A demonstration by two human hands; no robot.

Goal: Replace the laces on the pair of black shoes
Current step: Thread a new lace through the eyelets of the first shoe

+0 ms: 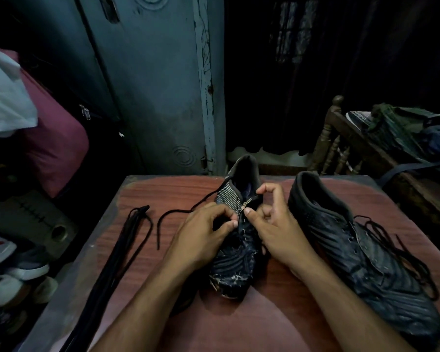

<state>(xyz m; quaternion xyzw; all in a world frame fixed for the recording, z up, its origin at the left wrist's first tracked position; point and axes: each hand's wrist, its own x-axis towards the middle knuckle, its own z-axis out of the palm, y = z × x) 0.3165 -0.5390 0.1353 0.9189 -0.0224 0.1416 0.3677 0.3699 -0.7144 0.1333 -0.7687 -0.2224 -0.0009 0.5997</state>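
I see a reddish wood-grain worktop [148,196] in a dim room, a blue-grey metal door [158,80] behind its far edge. At its centre, my left hand [206,237] and right hand [277,224] pinch the eyelet flaps of a black shoe [235,265]. The second black shoe [361,252] lies near the right edge, spare black laces [127,240] along the left edge.

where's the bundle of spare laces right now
In the head view the bundle of laces lies on the left part of the table, left of the shoe both hands work on, beside a loose lace.
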